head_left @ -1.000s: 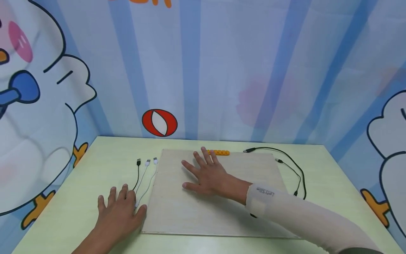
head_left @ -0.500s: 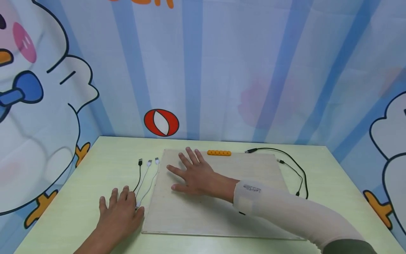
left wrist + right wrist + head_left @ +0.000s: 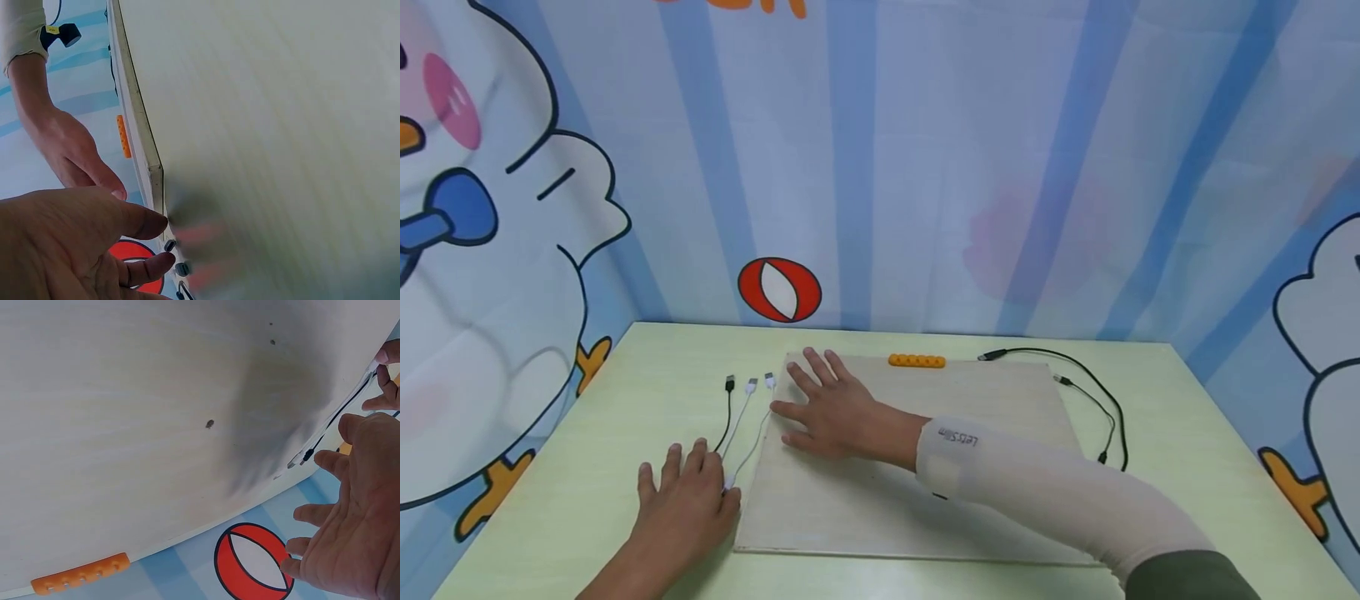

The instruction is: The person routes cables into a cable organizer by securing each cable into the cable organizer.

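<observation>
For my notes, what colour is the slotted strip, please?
The strip is orange, clearest in the right wrist view.

Your right hand (image 3: 831, 412), fingers spread, is over the left part of the pale wooden board (image 3: 940, 517).
Your left hand (image 3: 688, 500) is at the near ends of a black USB cable (image 3: 730, 384) and two white USB cables (image 3: 751, 386) on the counter (image 3: 565, 467); an orange cable organizer (image 3: 917, 361) sits at the board's far edge, with a long black cable (image 3: 1086, 372) curving around a shorter one (image 3: 1095, 402) to your right.
</observation>
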`<move>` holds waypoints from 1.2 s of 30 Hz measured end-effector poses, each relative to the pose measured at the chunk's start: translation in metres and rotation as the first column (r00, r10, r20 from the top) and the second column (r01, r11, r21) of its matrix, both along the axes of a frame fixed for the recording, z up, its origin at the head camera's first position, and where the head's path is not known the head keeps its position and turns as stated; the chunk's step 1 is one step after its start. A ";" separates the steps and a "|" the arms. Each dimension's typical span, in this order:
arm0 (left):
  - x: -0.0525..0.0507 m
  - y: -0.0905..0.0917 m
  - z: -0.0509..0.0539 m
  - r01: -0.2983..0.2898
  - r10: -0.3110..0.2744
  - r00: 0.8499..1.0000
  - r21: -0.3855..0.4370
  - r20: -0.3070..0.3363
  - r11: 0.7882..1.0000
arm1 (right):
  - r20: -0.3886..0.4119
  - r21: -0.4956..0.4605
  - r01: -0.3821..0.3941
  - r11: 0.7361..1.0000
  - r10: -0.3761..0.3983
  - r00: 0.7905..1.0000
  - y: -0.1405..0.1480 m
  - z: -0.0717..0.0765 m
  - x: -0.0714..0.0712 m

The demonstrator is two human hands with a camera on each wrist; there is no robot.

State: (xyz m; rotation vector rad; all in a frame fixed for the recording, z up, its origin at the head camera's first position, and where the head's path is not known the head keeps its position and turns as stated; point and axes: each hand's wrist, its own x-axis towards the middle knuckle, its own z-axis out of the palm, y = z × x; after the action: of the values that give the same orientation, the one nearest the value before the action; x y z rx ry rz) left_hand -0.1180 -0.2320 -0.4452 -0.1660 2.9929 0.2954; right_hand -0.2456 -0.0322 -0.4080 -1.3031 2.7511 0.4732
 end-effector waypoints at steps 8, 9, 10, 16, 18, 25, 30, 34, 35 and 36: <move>0.001 -0.002 0.001 0.010 -0.010 1.000 -0.026 -0.004 1.000 | -0.132 0.035 -0.112 0.993 0.116 0.985 -0.023 0.002 -0.005; 0.001 -0.002 0.002 0.011 -0.011 1.000 -0.027 -0.005 1.000 | -0.151 0.047 -0.124 0.991 0.130 0.980 -0.026 0.001 -0.006; 0.001 -0.003 0.002 0.011 -0.011 1.000 -0.028 -0.006 1.000 | -0.169 0.058 -0.137 0.989 0.145 0.975 -0.029 0.001 -0.008; 0.001 -0.002 0.002 -0.001 0.002 1.000 -0.030 0.005 1.000 | -0.268 0.134 -0.215 0.967 0.244 0.932 -0.042 -0.003 -0.019; 0.001 -0.002 0.001 -0.004 0.005 1.000 -0.031 0.006 1.000 | -0.295 0.153 -0.242 0.958 0.278 0.914 -0.045 -0.005 -0.023; -0.001 -0.002 0.001 -0.002 0.002 1.000 -0.035 0.005 0.999 | -0.358 0.201 -0.270 0.942 0.327 0.875 -0.048 -0.010 -0.036; -0.004 0.001 0.001 -0.002 0.003 1.000 -0.042 0.012 0.999 | -0.398 0.227 -0.275 0.934 0.347 0.849 -0.053 -0.013 -0.042; -0.006 0.002 0.001 -0.003 0.004 1.000 -0.056 0.015 0.998 | -0.443 0.233 -0.292 0.928 0.369 0.818 -0.057 -0.016 -0.044; -0.007 0.003 0.001 -0.002 0.003 1.000 -0.059 0.016 0.998 | -0.448 0.233 -0.295 0.927 0.372 0.813 -0.058 -0.016 -0.043; -0.006 0.003 0.000 -0.001 0.002 1.000 -0.062 0.017 0.998 | -0.452 0.233 -0.296 0.926 0.373 0.810 -0.058 -0.017 -0.043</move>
State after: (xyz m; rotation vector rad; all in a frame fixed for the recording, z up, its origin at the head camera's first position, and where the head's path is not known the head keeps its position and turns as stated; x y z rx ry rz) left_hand -0.1245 -0.2288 -0.4448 -0.1757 2.9872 0.2006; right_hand -0.2889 -0.0906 -0.4245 -1.8588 2.7594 1.1695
